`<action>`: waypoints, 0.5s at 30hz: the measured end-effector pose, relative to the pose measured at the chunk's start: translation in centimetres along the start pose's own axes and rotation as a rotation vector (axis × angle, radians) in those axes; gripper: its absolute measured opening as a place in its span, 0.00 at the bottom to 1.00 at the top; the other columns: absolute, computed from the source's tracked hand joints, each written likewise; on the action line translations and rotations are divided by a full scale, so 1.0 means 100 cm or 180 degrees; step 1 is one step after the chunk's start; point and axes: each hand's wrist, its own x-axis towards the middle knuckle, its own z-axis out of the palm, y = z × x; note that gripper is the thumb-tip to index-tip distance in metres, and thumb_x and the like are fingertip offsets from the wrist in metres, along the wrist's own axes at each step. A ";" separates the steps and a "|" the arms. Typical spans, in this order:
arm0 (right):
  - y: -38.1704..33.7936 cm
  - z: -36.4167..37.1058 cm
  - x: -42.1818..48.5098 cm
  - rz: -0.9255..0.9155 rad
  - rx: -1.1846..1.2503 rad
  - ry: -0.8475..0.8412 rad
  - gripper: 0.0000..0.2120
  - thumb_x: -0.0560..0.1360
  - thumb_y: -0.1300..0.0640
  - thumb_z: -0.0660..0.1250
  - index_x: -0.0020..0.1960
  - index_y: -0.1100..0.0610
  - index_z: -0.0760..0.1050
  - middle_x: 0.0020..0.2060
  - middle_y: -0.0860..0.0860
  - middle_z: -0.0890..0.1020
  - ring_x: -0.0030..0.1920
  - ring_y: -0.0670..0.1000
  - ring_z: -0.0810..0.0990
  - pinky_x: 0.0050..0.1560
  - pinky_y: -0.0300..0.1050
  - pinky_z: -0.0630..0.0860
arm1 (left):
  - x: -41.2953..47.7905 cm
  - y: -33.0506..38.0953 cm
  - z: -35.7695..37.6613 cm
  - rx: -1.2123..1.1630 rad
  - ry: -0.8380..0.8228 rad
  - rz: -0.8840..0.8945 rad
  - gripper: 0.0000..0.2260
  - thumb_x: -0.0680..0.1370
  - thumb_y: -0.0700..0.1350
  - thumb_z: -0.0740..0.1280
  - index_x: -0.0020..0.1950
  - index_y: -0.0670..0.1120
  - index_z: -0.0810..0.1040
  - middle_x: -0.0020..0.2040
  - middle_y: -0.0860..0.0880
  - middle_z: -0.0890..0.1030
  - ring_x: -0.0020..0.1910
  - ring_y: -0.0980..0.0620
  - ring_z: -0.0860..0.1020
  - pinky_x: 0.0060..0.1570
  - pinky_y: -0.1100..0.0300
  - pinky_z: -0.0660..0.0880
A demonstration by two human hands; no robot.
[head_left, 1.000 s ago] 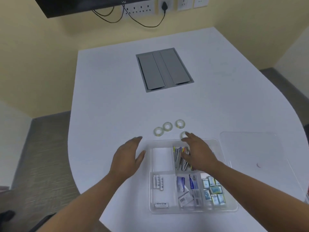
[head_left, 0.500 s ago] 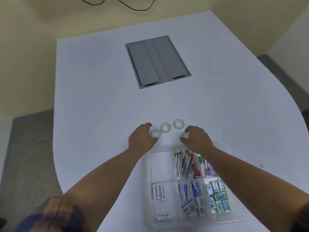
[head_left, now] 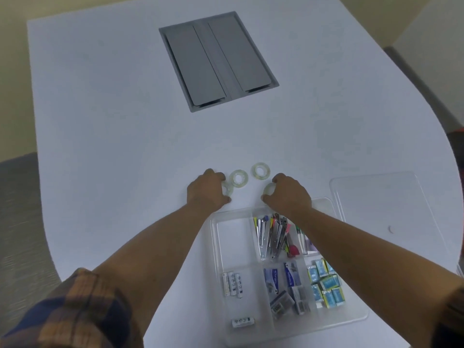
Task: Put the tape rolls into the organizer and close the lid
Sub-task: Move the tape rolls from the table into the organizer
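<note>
**Four tape rolls out, organizer waiting open**

I am seeing the organizer point(head_left: 216, 247) holding batteries point(head_left: 233, 285), clips point(head_left: 272, 237) and small boxes point(head_left: 326, 285); its lid point(head_left: 381, 197) is lying beside it. My left hand point(head_left: 207, 193) is closing on one tape roll point(head_left: 228, 190), my right hand point(head_left: 288, 194) on another roll point(head_left: 268, 189). Since half a second ago, both hands are curling tighter. Two loose rolls point(head_left: 239, 179) are lying between them.

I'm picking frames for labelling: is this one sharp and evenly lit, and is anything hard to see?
Head view: soft, slightly hazy, with wide-angle bending of the table edges; lighting is flat, shadows faint. The clear lid and organizer walls are low in contrast; the tape rolls are pale against the table.
</note>
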 end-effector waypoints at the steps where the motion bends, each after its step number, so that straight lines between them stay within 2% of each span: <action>1: 0.000 0.001 0.000 0.0007 0.0048 0.0028 0.26 0.68 0.46 0.69 0.63 0.53 0.70 0.55 0.51 0.78 0.54 0.55 0.78 0.45 0.46 0.72 | 0.001 0.000 -0.001 0.0073 0.0029 0.0035 0.27 0.67 0.57 0.75 0.63 0.53 0.74 0.59 0.49 0.74 0.58 0.46 0.76 0.52 0.53 0.74; 5: 0.002 0.002 -0.002 -0.0075 0.0107 0.0157 0.28 0.69 0.46 0.68 0.66 0.52 0.68 0.57 0.50 0.78 0.56 0.55 0.78 0.48 0.46 0.72 | -0.007 -0.001 -0.011 -0.0227 0.0128 -0.0021 0.24 0.67 0.57 0.73 0.61 0.54 0.75 0.56 0.51 0.74 0.55 0.48 0.77 0.48 0.56 0.72; 9: 0.002 0.003 -0.001 -0.0074 -0.0048 0.0076 0.28 0.70 0.45 0.68 0.66 0.55 0.67 0.59 0.53 0.75 0.58 0.57 0.75 0.49 0.49 0.72 | -0.044 0.001 -0.021 -0.0849 0.0557 0.0186 0.24 0.66 0.57 0.74 0.59 0.55 0.75 0.52 0.53 0.75 0.48 0.51 0.78 0.45 0.56 0.74; 12: -0.001 0.002 0.001 0.0027 -0.0110 0.0022 0.30 0.68 0.44 0.70 0.64 0.56 0.67 0.59 0.53 0.73 0.58 0.57 0.75 0.49 0.50 0.72 | -0.085 0.005 -0.016 -0.0921 0.0662 0.0468 0.25 0.65 0.55 0.75 0.60 0.55 0.74 0.54 0.57 0.76 0.48 0.53 0.77 0.45 0.58 0.74; 15: -0.003 0.001 0.000 0.0053 -0.0131 0.0052 0.30 0.67 0.44 0.70 0.64 0.56 0.67 0.58 0.53 0.73 0.57 0.57 0.75 0.49 0.50 0.73 | -0.118 0.010 -0.007 -0.0820 0.0599 0.0606 0.22 0.66 0.54 0.75 0.57 0.56 0.74 0.53 0.58 0.77 0.46 0.54 0.77 0.42 0.59 0.72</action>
